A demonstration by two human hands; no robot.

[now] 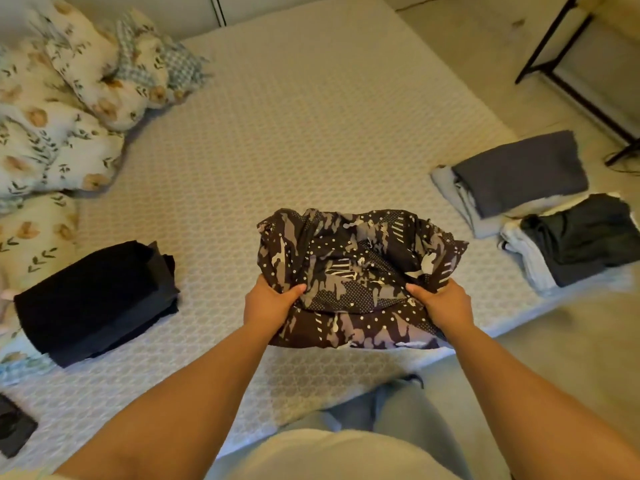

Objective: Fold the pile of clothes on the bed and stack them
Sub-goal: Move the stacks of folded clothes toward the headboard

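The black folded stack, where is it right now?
In the head view, the black folded stack lies on the mattress, left of the patterned garment, beside the floral bedding.

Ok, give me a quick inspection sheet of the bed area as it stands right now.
Surface: bed, patterned cover, middle bare.
Job's things: patterned garment held up, crumpled, not yet folded; black stack at left; grey stack and dark stack at right.
Clutter: floral pillows at far left; dark object at the near left edge, cannot identify.
Grippers: left hand and right hand both grip the garment's near edge.
Cables: a thin dark cord on the floor, far right.
Surroundings: black metal frame at top right; pale floor.
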